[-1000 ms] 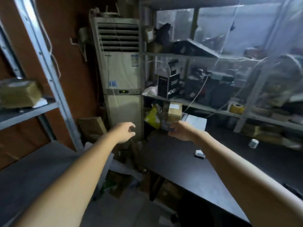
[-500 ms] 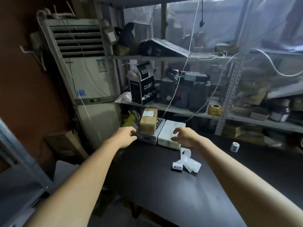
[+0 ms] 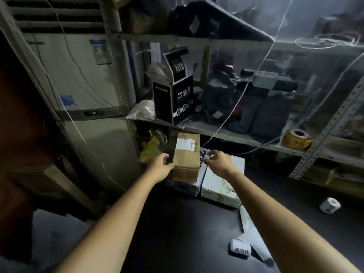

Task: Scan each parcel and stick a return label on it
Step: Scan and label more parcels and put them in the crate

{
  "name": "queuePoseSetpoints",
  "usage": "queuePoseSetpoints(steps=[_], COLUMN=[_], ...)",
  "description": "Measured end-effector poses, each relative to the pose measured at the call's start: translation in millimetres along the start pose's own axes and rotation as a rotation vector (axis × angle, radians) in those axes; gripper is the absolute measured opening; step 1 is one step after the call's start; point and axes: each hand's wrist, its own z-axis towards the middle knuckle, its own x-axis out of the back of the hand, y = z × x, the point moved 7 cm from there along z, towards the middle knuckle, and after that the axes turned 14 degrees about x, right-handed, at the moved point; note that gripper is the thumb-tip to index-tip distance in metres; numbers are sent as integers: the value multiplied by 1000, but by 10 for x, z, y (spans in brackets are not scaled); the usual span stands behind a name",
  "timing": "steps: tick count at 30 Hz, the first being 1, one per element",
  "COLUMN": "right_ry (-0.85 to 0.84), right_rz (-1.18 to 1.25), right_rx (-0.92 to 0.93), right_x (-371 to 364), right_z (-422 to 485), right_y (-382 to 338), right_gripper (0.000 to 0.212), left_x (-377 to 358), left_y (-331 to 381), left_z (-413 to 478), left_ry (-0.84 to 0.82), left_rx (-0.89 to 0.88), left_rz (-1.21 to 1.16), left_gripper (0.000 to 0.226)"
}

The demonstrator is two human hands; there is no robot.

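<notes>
The left hand (image 3: 160,168) lies against the brown parcel's (image 3: 186,156) left side, thumb at its near edge; blur hides whether the fingers grip it. The parcel stands on a white box (image 3: 187,187) at the table's (image 3: 177,233) far left, and just right of it the right hand (image 3: 218,163) hovers, fingers loosely curled on nothing, its forearm hiding part of the label strip (image 3: 240,250).
</notes>
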Motion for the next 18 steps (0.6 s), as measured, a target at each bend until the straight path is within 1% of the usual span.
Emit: queuePoseSetpoints(steps=[3,7,9,11,13,18], right_ry=[44,57,37,-13,-18,9], right_rz=[94,257,363,511,630,668], right_rx=[-69,-156,-218,-277,-298,-275], right_x=[-220,-469,-589,-721,-787,-704], right_z=[449,823,909,944,957,893], right_y=[154,395,491,547,562,550], right_gripper=[42,46,45,41,42,39], left_x=[-137,-397,-517,-612,-652,-634], left_y=[37,69,63,49,20,-4], left_z=[559,991,1066,1099,1115,1076], left_ry=[-28,-146,-222,-283,-304,-291], left_rx=[30,98,119,115,112,130], left_rz=[-35,-123,-143,-157,-186,-231], left_gripper=[56,72,76,68,62,80])
